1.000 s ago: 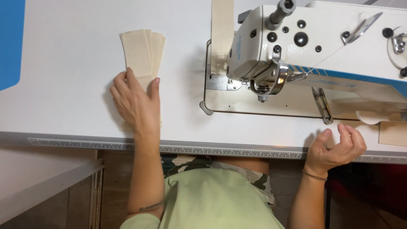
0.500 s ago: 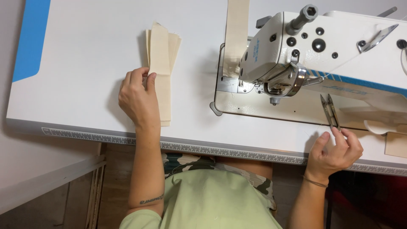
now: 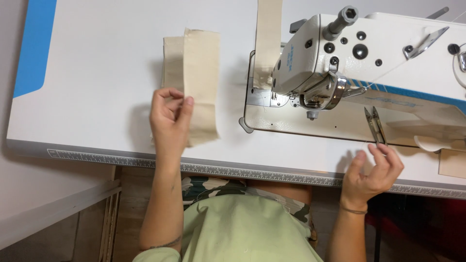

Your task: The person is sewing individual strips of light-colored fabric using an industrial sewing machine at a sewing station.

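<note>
Fabric has come up off the pile since a second ago: your left hand [image 3: 170, 116] now pinches one cream strip [image 3: 200, 87] above the bench's front edge. Your right hand [image 3: 371, 172] curls half-closed beside the thread snips [image 3: 374, 125]; whether it touches them is unclear.

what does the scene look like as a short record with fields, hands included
left hand: pinching a beige cloth strip, lifting it off the cloth pile
right hand: holding thread snips near the table edge
machine: white sewing machine on the right
surface: white table with a ruler along its front edge
behind needle: beige band running away
</note>
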